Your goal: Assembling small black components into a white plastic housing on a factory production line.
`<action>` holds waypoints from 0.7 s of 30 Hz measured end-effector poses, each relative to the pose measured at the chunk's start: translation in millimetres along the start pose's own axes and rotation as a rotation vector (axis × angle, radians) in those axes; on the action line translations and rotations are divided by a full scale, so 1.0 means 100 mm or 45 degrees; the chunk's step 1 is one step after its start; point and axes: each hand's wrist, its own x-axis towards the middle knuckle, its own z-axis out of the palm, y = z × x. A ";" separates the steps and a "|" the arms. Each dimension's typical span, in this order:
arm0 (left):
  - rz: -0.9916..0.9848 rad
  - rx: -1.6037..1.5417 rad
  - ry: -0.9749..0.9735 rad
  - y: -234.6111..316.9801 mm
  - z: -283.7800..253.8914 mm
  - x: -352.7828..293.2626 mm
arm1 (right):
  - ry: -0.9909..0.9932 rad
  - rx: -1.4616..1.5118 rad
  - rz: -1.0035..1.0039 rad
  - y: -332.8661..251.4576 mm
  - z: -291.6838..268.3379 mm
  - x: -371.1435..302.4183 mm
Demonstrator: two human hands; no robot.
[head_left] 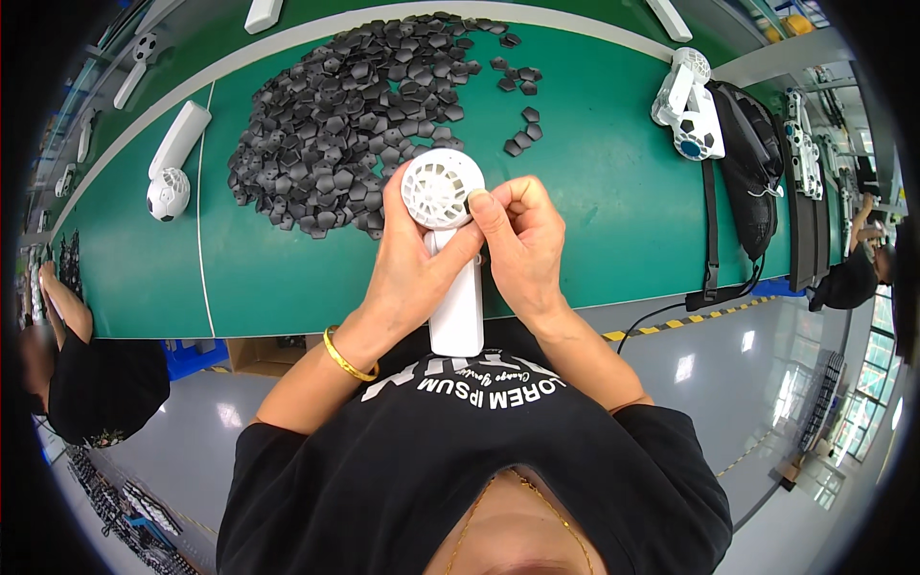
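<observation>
A white handheld fan [456, 311] with a round, openwork ball-like head is held upright in front of my chest, its handle toward me. My left hand [412, 259] is closed around the fan's neck and the left side of its head. At the right edge of the head, my right hand [522, 240] is pinched, thumb against fingers. A small dark bit shows at the thumb tip, but what the fingers hold is mostly hidden. Just beyond the fan spreads a large heap of black pentagon pieces [335, 134] on the green table [594, 182].
A finished-looking white fan with black patches [170, 195] lies at the left. More white fans [692, 105] sit at the right beside a black bag [746, 158]. A few loose black pentagons [518, 79] lie right of the heap. Other people [96, 369] work at both sides.
</observation>
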 end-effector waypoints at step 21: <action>-0.298 -0.033 -0.176 0.25 -0.26 -0.10 | -0.477 -1.079 -0.749 -0.08 -0.29 0.89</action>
